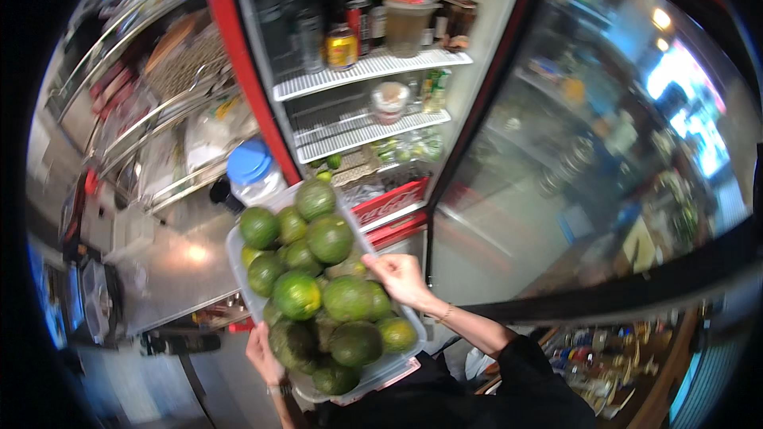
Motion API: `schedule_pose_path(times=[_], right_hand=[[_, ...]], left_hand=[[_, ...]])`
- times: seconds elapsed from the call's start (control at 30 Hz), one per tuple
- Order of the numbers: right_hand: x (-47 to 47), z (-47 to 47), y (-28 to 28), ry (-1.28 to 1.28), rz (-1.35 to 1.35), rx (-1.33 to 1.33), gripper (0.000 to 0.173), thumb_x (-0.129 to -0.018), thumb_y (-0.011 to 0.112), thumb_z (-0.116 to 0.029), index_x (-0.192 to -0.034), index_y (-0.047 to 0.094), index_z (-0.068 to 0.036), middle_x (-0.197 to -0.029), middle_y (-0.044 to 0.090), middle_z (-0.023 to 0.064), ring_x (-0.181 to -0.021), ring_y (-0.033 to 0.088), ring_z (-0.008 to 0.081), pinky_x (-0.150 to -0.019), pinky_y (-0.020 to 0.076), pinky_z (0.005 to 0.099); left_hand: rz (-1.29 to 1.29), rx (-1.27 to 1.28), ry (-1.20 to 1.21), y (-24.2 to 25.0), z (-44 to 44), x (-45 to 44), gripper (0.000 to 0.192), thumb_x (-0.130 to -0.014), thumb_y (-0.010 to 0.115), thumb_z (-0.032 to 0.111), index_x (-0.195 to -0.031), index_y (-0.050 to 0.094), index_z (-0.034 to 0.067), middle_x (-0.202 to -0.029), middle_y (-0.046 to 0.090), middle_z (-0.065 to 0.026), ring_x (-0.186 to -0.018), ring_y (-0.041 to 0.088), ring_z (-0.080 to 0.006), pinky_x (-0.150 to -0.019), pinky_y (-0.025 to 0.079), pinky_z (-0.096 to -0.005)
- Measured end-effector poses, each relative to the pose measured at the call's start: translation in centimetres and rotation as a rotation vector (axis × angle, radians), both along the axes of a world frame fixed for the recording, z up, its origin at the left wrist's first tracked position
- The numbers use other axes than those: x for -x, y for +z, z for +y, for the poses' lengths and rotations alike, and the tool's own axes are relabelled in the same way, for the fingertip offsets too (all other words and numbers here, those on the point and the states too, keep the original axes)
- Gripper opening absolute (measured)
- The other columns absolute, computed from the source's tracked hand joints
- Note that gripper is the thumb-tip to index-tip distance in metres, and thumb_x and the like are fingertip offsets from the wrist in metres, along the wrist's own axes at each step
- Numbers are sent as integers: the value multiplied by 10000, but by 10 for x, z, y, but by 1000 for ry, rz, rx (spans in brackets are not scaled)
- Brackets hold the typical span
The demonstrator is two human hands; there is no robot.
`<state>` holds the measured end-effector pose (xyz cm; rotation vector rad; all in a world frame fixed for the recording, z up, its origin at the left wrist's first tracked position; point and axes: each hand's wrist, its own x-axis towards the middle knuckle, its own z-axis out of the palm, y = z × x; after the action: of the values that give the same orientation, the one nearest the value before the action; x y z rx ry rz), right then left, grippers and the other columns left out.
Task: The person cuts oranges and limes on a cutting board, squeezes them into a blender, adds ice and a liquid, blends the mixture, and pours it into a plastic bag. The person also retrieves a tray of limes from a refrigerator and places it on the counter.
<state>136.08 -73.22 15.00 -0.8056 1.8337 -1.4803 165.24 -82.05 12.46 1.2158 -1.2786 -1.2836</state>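
Observation:
Between my hands is a translucent plastic tub [411,325] heaped with green citrus fruits [329,238], some with yellow patches. My left hand [264,353] grips the tub's near left side. On the opposite side, my right hand [398,277] holds the rim, its fingers curled over the edge. Beyond the tub stands a red-framed drinks fridge [372,79] with its glass door [536,190] swung open to the right. The tub's far end overlaps the fridge's lower left corner in view; whether they touch I cannot tell.
Fridge shelves hold bottles, a lidded tub of brown liquid [408,24], a yellow-labelled jar [341,47] and a small clear container [390,101]. A blue-lidded plastic jar [253,170] stands left on a metal counter [185,256]. A wire rack [173,113] sits above it. Small items fill a wooden tray [602,363] at lower right.

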Motion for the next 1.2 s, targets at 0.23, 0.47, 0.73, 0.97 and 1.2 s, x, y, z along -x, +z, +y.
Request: schedule_pose_path(times=[0.23,0.47,0.73,0.97,1.2], right_hand=[[-83,-20,-1,-14,-19,83,639,-941,681,-386,-531,325,-49,-528,270,-33,-544,263,66,-465,241,325],[-164,-39,-17,-68,-5,123,601,-951,662,-426,-555,437,-34,-536,328,-57,-550,289,43,-460,259,319],[-215,-56,-10,36,-67,43,605,-953,659,-382,-548,403,-13,-499,310,17,-522,282,91,-462,282,358],[-221,-50,-22,-23,-73,102,633,-945,672,-399,-526,364,-38,-499,278,-14,-519,255,87,-453,254,353],[-172,-2,-28,-177,-135,28,623,-943,673,-401,-524,372,-52,-515,289,-38,-534,259,71,-461,247,337]], left_hand=[[-78,71,-68,12,-30,-96,429,-1048,513,292,-699,432,56,-693,438,43,-648,365,-57,-572,326,-244],[-118,55,-127,20,-57,-173,369,-1040,523,319,-838,573,15,-769,586,16,-668,502,-62,-602,420,-233],[-89,68,-98,-1,-62,-244,379,-1047,505,311,-873,581,-17,-839,642,-13,-713,557,-76,-643,476,-251],[-152,61,-107,4,-58,-240,390,-1051,491,303,-854,564,-26,-812,645,-15,-684,556,-76,-622,478,-258],[-179,73,-276,5,-63,-170,397,-1047,499,316,-779,511,22,-731,571,21,-627,493,-58,-572,425,-244]])
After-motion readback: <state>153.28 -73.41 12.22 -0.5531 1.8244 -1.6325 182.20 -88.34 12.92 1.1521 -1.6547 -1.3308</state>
